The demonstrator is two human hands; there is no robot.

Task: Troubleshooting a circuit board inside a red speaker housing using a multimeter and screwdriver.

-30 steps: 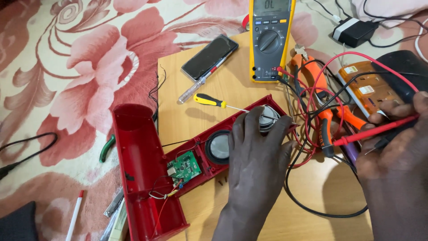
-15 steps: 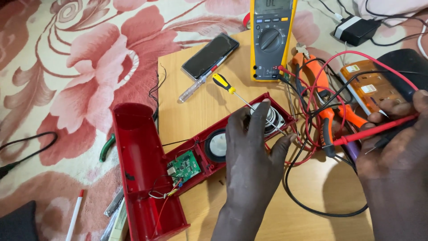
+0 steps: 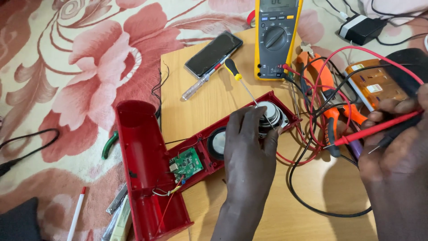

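Note:
An opened red speaker case [image 3: 142, 160] lies on a wooden board [image 3: 187, 107], showing a green circuit board [image 3: 187, 163] and two round drivers [image 3: 217, 143]. My left hand [image 3: 247, 151] rests over the inner panel. Its fingertips pinch the thin shaft of a yellow-and-black-handled screwdriver [image 3: 232, 68] against the right driver [image 3: 275, 114]. My right hand [image 3: 397, 160] at the right edge grips a red probe [image 3: 379, 129] and a black probe, both pointing left. Their leads run to a yellow multimeter [image 3: 276, 40].
A dark phone [image 3: 214, 53] and a clear-handled screwdriver [image 3: 198, 85] lie at the board's far side. Orange pliers [image 3: 327, 102], an orange box [image 3: 379, 85] and tangled wires crowd the right. A black adapter [image 3: 361, 27], a green-handled tool [image 3: 109, 143] and a pen [image 3: 76, 214] lie on the floral cloth.
The screwdriver has swung from lying flat to steeply angled, its handle moving away from me and to the right. My left fingers shifted onto the right driver. My right hand stayed put.

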